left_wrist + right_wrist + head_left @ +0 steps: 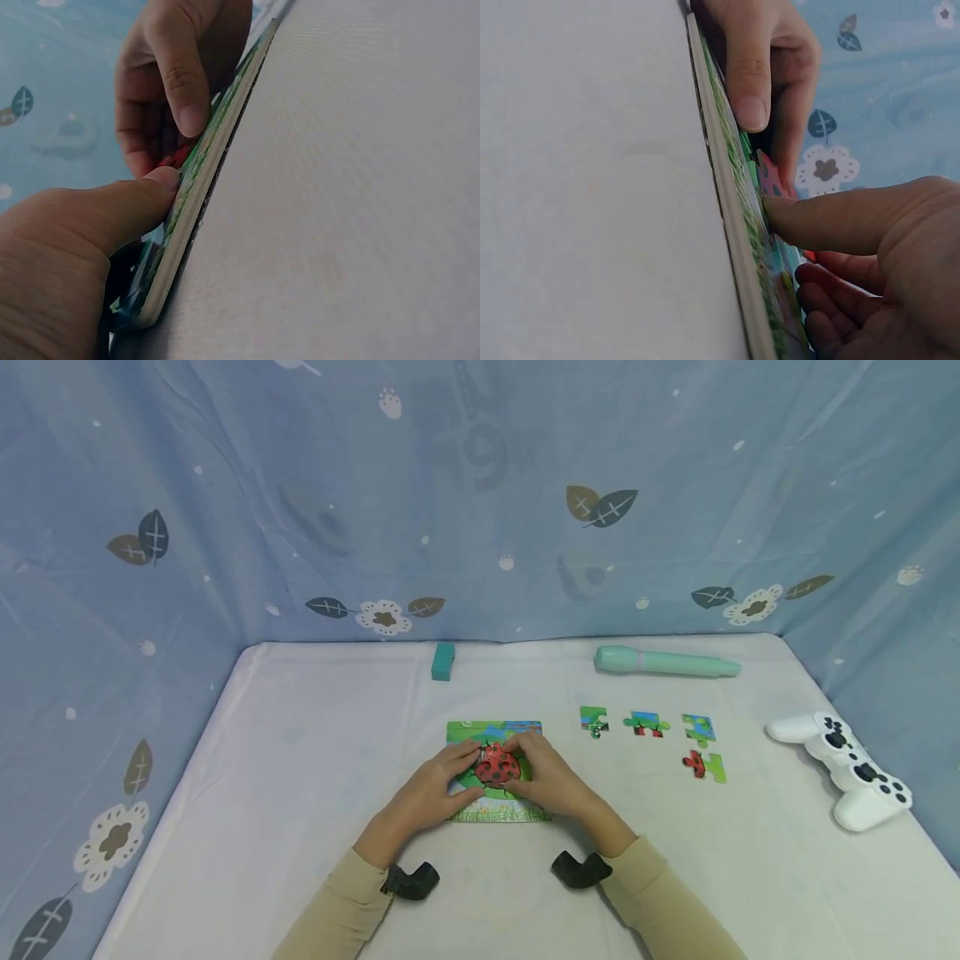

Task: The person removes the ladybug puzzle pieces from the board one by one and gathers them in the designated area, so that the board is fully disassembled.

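A ladybug jigsaw puzzle board point(495, 814) with a green, grassy border lies flat in front of me. My left hand point(431, 785) comes over its left side, and my right hand point(551, 781) over its right. Between them, red ladybug puzzle pieces point(497, 766) with dark spots are pinched by thumbs and fingers. In the right wrist view a red spotted part point(769, 176) stands slightly tilted above the board, close to both thumbs. The left wrist view shows the left thumb point(161, 180) at the red edge. Fingers hide part of the pieces.
Several loose puzzle pieces point(647, 724) lie right of the board, one with red ladybug parts point(696, 764). A white game controller point(847, 768) is at the far right. Toward the back are a mint-green stick-shaped object point(667, 662) and a small teal block point(443, 662).
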The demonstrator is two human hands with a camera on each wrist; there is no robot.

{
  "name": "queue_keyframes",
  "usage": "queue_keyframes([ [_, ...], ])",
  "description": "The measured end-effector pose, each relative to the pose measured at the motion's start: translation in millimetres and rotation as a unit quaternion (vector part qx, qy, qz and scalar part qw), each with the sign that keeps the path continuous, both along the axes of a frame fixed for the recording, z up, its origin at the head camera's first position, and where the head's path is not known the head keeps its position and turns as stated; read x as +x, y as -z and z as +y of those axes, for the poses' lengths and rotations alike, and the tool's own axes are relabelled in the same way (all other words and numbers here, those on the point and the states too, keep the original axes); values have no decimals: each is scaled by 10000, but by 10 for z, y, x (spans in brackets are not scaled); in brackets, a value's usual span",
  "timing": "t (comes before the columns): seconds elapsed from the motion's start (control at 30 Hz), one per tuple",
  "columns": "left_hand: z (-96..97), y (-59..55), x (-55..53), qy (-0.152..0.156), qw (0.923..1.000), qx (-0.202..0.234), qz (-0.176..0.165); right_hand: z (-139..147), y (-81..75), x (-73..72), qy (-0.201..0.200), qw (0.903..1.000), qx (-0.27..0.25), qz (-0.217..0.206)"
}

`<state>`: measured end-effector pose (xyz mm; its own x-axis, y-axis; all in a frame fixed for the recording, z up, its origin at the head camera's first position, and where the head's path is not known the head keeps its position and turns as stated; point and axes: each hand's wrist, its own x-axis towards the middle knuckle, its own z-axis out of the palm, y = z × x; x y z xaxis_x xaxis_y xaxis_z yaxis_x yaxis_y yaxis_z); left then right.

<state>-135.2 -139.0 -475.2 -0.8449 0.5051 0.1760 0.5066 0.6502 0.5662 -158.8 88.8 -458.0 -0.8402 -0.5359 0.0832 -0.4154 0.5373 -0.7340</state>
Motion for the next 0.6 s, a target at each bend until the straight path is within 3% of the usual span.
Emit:
queue_keyframes([
  [0.4,-6,19,-14,17,10000,-6,51,-11,-19,21,131,9996,13,234],
  [0.6,-1,30,-16,35,10000,26,25,64,-77,-15,201,9997,-8,145],
])
